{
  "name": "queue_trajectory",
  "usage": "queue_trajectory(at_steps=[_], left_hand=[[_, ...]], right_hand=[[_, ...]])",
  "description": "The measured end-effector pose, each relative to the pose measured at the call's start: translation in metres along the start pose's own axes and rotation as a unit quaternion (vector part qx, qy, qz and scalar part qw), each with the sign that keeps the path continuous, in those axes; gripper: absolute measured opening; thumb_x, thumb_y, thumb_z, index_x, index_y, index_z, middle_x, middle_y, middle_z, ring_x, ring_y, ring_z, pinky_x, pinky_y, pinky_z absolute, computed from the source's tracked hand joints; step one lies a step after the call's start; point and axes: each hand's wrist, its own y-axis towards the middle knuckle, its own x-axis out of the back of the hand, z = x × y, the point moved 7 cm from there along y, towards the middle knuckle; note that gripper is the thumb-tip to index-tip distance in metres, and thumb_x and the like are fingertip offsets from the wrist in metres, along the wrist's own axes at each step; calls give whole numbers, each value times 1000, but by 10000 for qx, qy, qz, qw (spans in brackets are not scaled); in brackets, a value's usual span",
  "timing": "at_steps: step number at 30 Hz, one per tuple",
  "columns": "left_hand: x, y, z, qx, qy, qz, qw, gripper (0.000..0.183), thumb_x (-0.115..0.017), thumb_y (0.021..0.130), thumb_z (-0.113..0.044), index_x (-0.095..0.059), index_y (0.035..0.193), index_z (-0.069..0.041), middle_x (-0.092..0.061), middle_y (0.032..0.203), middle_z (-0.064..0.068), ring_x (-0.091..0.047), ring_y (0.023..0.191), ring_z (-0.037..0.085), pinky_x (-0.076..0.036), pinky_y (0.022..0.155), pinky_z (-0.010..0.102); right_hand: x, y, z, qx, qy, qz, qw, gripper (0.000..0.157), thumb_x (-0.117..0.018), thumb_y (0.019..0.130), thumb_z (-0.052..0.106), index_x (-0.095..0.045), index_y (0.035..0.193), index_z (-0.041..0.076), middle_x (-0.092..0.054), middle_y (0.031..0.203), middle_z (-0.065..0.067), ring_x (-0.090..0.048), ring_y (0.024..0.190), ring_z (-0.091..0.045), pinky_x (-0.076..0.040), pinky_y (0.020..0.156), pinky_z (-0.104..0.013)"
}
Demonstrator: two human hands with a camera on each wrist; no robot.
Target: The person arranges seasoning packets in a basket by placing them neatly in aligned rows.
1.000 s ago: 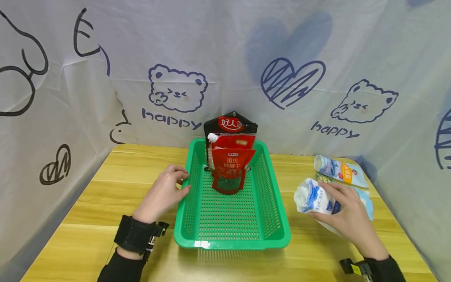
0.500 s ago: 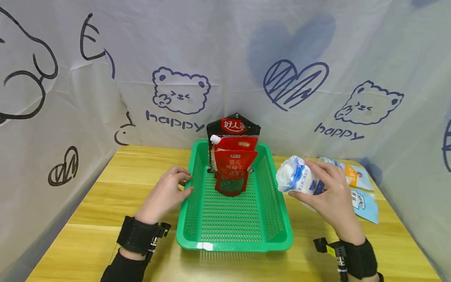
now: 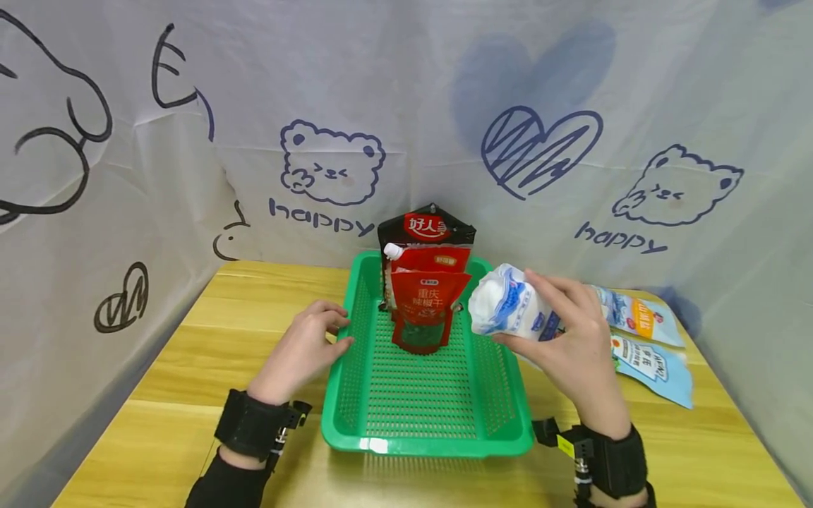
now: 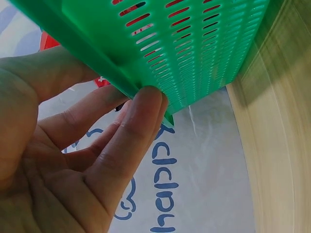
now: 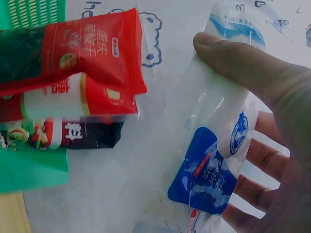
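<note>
In the green basket [image 3: 444,446], mesh floor stretched from the red pouch [image 3: 427,303] to the near rim. Over the right rim, my right grip [image 3: 574,324] clasped the white-and-blue package [image 3: 513,307], thumb opposite fingers; my left grip [image 3: 308,339] pinched the left rim.

Table's got a yellowish wood-grain top [image 3: 222,317], with pale plank lines running mostly side to side. A green perforated plastic basket [image 3: 444,446] sits pretty much mid-table. Over on the right, two packets are lying down: a pale blue one with an orange patch [image 3: 644,317] farther back, and a light-blue pouch [image 3: 663,374] just in front, its left end partly blocked from view.
</note>
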Motion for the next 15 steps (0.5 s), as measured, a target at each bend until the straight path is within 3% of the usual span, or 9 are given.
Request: queue_trajectory(at_steps=[6, 9, 12, 15], left_hand=[[1, -2, -1, -16, 183, -69, 9998, 23, -80, 88, -3, -74, 108, 6, -65, 126, 20, -70, 100, 32, -62, 80, 40], [5, -4, -3, -27, 443, -183, 9988, 26, -82, 87, -9, -75, 110, 1, -67, 125, 17, -70, 99, 32, -61, 72, 37], [13, -6, -12, -75, 557, -393, 9976, 29, -83, 88, -16, -75, 114, -4, -69, 124, 13, -70, 99, 31, -58, 65, 34], [25, -9, -27, -169, 449, -646, 9968, 32, -82, 90, -21, -74, 118, -8, -70, 123, 9, -69, 101, 28, -57, 68, 36]], right_hand=[[-9, 3, 7, 25, 19, 93, 10000, 89, -103, 59, 9, -67, 140, 11, -62, 132, -13, -48, 121, -30, -43, 84, -40], [-13, 3, 9, 93, 37, 115, 9999, 89, -103, 57, 9, -67, 139, 11, -63, 131, -13, -49, 120, -30, -44, 83, -39], [-17, 3, 12, 151, 46, 140, 9998, 90, -104, 56, 8, -68, 139, 10, -63, 130, -13, -50, 120, -31, -43, 84, -39], [-20, 4, 14, 170, 25, 196, 9997, 90, -104, 56, 8, -68, 139, 11, -63, 130, -11, -50, 119, -30, -43, 83, -40]])
